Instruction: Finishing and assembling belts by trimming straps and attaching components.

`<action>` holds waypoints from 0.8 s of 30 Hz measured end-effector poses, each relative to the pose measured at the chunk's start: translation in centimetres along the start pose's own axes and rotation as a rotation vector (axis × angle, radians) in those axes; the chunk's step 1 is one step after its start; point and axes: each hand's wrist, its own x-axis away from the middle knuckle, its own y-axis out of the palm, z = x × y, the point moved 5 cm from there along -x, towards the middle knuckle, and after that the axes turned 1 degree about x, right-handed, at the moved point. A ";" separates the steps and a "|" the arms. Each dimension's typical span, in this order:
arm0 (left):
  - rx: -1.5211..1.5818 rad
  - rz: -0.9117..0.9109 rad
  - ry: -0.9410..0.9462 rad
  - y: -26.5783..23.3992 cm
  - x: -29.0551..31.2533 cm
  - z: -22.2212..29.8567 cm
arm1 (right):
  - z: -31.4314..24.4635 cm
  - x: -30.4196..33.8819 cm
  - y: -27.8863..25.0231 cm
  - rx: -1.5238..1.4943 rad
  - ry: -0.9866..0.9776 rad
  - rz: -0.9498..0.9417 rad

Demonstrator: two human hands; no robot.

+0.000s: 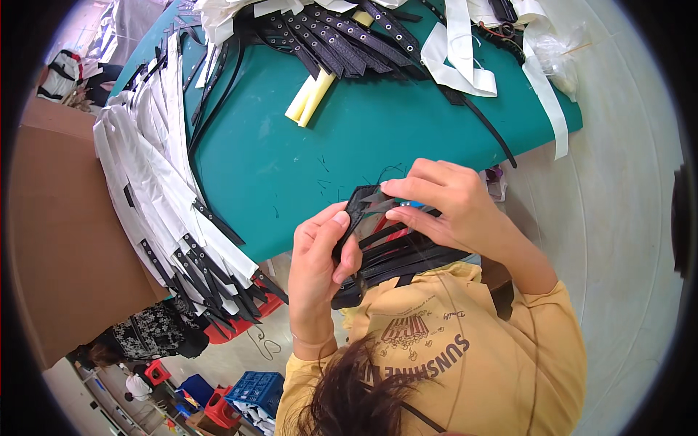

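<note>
My left hand pinches the pointed end of a black strap between thumb and fingers, just off the table's near edge. Close by on the right, my right hand grips a small pair of thread snips with grey blades and a bit of blue showing between the fingers. The blades lie against or right beside the strap's end; I cannot tell if they touch it. Fine dark threads stick up there. Across my lap rests a bundle of black straps, with something red partly hidden among them.
On the green table lie thread scraps, yellow rolls, a heap of black eyelet straps and white strips. White-wrapped straps hang over the left edge beside a cardboard box. A blue crate stands behind, lower left.
</note>
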 end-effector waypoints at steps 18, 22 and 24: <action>-0.222 -0.156 -0.107 2.3 -0.8 -1.4 | 2.1 1.6 2.6 -0.587 0.484 -0.053; -0.832 -0.241 0.125 2.3 0.0 -3.0 | 4.1 6.1 -2.9 -0.895 0.763 0.726; -1.208 -0.111 0.303 -0.5 0.9 -4.1 | 8.4 11.2 -9.3 -0.760 0.610 0.999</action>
